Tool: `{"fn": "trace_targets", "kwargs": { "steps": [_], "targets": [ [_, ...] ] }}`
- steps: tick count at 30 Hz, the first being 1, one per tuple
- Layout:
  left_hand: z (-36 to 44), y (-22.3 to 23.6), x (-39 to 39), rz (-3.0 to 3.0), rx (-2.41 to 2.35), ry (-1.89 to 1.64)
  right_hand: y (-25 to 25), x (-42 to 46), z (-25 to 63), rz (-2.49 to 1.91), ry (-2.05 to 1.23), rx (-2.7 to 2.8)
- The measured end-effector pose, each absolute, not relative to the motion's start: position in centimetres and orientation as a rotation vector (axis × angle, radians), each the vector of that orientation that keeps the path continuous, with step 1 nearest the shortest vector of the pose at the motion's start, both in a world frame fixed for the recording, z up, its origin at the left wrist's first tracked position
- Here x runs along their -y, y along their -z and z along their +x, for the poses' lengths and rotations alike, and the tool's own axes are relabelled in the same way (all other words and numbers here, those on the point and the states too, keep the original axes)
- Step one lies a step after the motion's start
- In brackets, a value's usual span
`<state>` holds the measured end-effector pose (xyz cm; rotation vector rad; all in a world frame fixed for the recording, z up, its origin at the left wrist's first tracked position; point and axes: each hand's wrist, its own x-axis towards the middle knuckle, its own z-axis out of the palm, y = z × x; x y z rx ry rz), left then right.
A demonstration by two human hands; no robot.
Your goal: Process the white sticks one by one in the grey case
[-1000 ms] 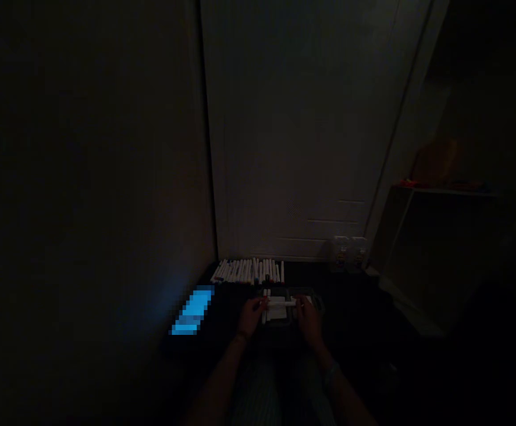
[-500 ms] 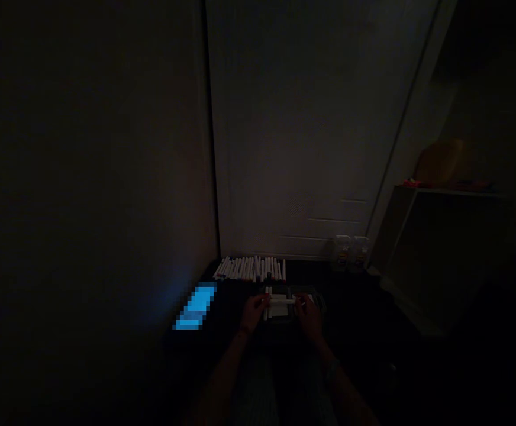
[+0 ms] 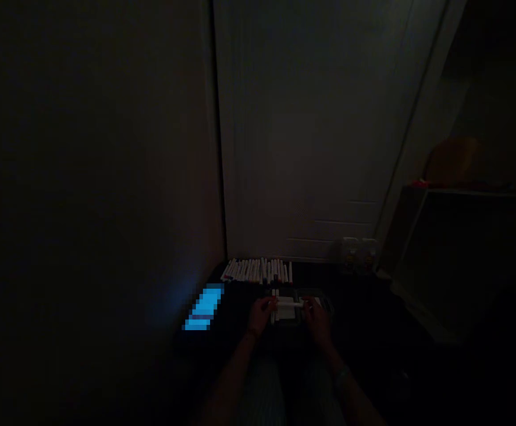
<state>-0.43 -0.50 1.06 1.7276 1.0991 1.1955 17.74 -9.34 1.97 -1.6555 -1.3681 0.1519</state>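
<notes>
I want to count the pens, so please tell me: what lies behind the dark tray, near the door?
Behind the tray a row of white pens lies before the door. The hands hide part of the tray's inside.

Dim room: left hand (image 3: 260, 315) and right hand (image 3: 316, 318) gripping white marker (image 3: 290, 302) crosswise; marker row (image 3: 258, 270) beyond; glowing screen (image 3: 205, 307).

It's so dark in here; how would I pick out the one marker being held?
Start at the pale door and drop to the row of white markers at its foot. Nearer, the white marker lies crosswise between the left hand and right hand.
</notes>
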Motion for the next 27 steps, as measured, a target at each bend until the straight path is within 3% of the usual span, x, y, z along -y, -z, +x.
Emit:
{"fn": "trace_targets", "kwargs": {
  "steps": [27],
  "targets": [
    [-0.48, -0.69, 0.31, 1.722, -1.081, -1.206, -2.29, 9.42, 17.49, -1.661, -0.134, 1.348]
  ]
}}
